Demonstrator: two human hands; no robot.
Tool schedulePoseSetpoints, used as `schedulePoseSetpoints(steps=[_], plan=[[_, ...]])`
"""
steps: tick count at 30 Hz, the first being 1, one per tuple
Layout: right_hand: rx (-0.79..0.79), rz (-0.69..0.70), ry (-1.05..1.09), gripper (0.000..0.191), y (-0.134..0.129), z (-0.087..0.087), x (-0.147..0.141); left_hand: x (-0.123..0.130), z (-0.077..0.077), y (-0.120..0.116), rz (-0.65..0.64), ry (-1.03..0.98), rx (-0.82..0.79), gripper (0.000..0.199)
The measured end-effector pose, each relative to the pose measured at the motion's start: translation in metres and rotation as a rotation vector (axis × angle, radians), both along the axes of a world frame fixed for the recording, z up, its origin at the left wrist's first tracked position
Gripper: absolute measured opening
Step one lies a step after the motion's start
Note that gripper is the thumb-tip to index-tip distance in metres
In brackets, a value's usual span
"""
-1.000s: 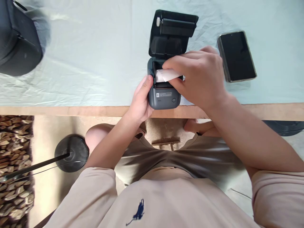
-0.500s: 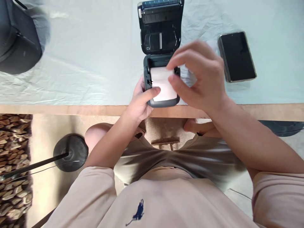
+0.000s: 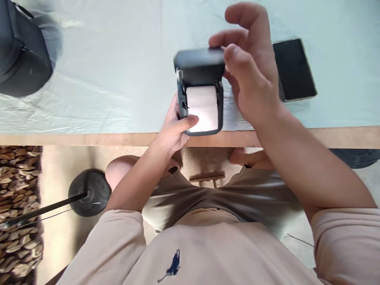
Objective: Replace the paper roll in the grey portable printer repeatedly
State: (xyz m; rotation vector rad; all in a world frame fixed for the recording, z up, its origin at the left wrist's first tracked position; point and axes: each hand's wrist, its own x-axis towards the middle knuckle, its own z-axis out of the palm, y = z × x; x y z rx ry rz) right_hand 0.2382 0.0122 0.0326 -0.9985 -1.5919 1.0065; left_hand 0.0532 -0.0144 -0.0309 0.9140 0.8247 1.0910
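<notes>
A small dark portable printer (image 3: pixel 220 113) is tilted up over the table's front edge, with a white paper roll (image 3: pixel 202 103) inside. My left hand (image 3: pixel 175 128) is closed around its left side, thumb lying over the paper. The printer's hinged lid (image 3: pixel 198 59) stands partly raised above the roll, slightly blurred. At the lid's right corner, my right hand (image 3: pixel 252 71) has its thumb and a finger closed on the edge, while other fingers curl above. The underside of the printer is hidden by my left hand.
A black smartphone (image 3: pixel 294 70) lies right of my right hand. A dark zippered case (image 3: pixel 23 51) stands at the far left on the cloth-covered table (image 3: pixel 113 71). Below, a round black stand base (image 3: pixel 89 193) with a pole is on the floor, left of my leg.
The lid has swung from wide open toward me, now partly lowered over the printer. My right hand has moved from above the paper up to the lid's right edge. My left hand keeps its hold.
</notes>
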Motion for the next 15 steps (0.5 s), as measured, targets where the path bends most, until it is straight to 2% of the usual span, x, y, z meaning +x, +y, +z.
schedulePoseSetpoints(steps=[3, 6, 8, 11, 15], plan=[[-0.028, 0.008, 0.13, 0.041, -0.004, -0.008, -0.001, -0.001, 0.001, -0.001, 0.014, -0.001, 0.01, 0.057], [-0.106, 0.06, 0.09, 0.048, -0.007, -0.018, -0.004, 0.001, 0.003, -0.003, 0.016, -0.064, 0.031, 0.058], [-0.174, 0.106, 0.089, 0.054, -0.009, -0.021, -0.007, 0.002, 0.004, -0.005, 0.062, -0.105, 0.027, 0.056], [-0.296, 0.169, 0.137, 0.065, -0.01, -0.021, -0.01, 0.006, 0.007, -0.009, 0.133, -0.087, -0.003, 0.051], [-0.353, 0.2, 0.191, 0.069, -0.012, -0.017, -0.009, 0.008, 0.01, -0.012, 0.128, -0.061, -0.043, 0.046]])
